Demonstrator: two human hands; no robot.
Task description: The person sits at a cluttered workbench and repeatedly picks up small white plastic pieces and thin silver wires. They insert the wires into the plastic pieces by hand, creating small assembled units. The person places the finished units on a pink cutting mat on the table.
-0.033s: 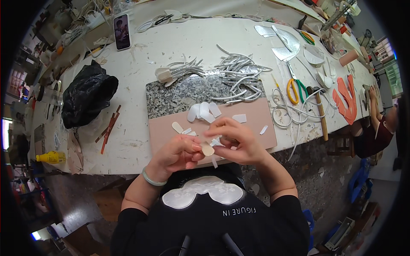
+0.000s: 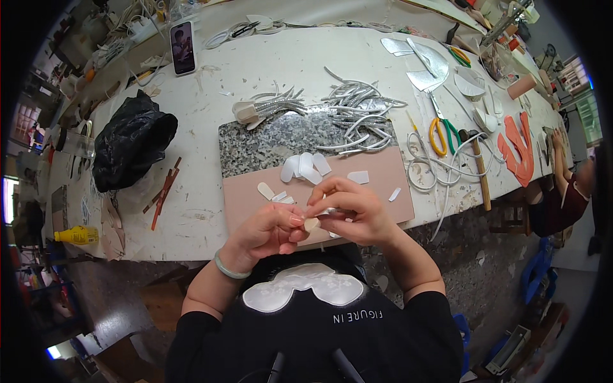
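Observation:
Above the near edge of the pink board (image 2: 246,195), my left hand (image 2: 269,228) pinches a small cream piece with a rounded end (image 2: 311,225) between thumb and fingers. My right hand (image 2: 357,212) meets it from the other side, its thumb and fingertips closed on the piece's right part. Something pale shows between the right fingers, too small to make out. Just beyond my hands lie several white rounded pieces (image 2: 306,167) in an overlapping cluster. A single cream piece (image 2: 265,190) and small white strips (image 2: 283,198) rest left of them.
Behind the board, silver cords (image 2: 357,105) lie in a heap on a speckled stone slab (image 2: 239,150). Scissors (image 2: 440,131), a hammer (image 2: 480,169) and coral cut-outs (image 2: 517,153) are to the right; a black plastic bag (image 2: 131,143) and yellow bottle (image 2: 76,235) to the left. Another person (image 2: 565,185) sits far right.
The cream piece has tilted, showing less of its face. My right fingertips have closed in on it, and the white strip below my hands shows less.

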